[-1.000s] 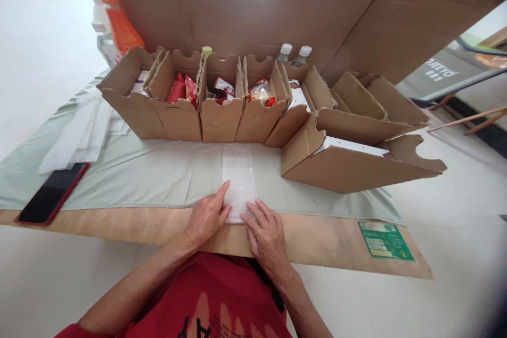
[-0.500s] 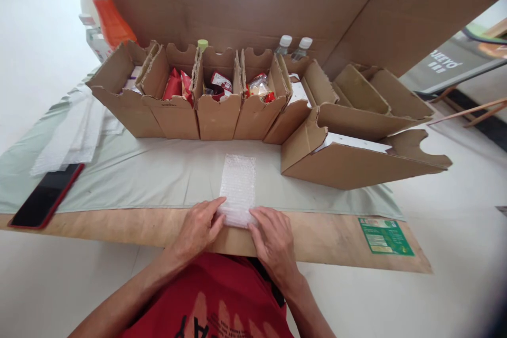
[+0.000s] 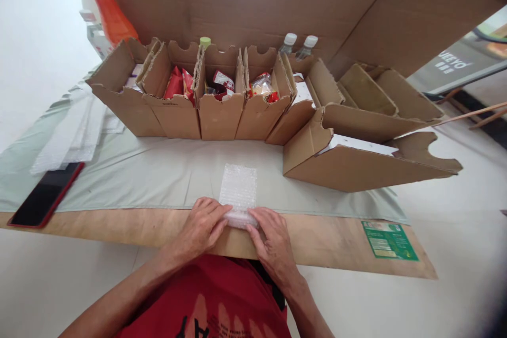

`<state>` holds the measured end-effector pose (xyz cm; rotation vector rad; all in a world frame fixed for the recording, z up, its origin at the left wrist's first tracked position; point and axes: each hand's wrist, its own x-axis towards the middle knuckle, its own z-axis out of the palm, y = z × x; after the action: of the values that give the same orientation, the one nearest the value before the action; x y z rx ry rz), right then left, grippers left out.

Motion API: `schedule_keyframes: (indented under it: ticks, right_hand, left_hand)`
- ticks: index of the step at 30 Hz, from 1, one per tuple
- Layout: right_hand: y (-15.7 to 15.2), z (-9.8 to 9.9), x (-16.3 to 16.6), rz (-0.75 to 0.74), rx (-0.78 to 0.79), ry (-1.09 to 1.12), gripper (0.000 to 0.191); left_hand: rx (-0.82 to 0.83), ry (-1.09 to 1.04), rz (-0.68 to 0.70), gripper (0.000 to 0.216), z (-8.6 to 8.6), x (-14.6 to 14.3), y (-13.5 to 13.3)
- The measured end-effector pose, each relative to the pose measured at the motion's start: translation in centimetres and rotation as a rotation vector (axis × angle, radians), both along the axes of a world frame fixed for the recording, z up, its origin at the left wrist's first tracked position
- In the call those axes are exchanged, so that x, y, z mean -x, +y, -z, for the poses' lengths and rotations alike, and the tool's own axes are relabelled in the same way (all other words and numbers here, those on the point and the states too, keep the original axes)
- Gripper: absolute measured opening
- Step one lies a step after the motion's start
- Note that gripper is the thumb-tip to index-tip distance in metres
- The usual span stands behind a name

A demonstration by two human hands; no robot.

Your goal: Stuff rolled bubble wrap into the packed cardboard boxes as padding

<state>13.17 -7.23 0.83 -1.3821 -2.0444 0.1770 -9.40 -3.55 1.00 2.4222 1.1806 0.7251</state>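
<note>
A narrow strip of bubble wrap (image 3: 238, 186) lies on the cloth near the table's front edge, its near end folded or rolled into a thicker bundle. My left hand (image 3: 206, 224) pinches the left end of that bundle between thumb and fingers. At the right end, my right hand (image 3: 272, 235) grips it the same way. The far end of the strip lies flat, pointing away from me. Whether anything is wrapped inside the roll I cannot tell.
Cardboard bins (image 3: 219, 116) with packets stand in a row at the back. An angled bin (image 3: 368, 166) is on the right. More bubble wrap sheets (image 3: 69, 134) and a phone (image 3: 46, 195) lie left. Behind stand an orange bottle (image 3: 113, 16) and white-capped bottles.
The flat part of the bubble wrap has become shorter and its near end thicker, rolled slightly away from me. Both hands keep hold of its ends.
</note>
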Motion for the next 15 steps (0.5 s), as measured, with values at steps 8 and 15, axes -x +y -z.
schedule_keyframes:
  ticks: [8,15]
  right_hand:
    - [1.1,1.1,1.1,-0.001,-0.079,-0.151,0.029]
    - [0.0,-0.1,0.5,-0.067,0.095,-0.020,0.026]
  left_hand:
    - [-0.032,0.036,-0.116,0.036,0.7,-0.2,2.4]
    - [0.056,-0.038,0.004,0.032,-0.8,0.6,0.3]
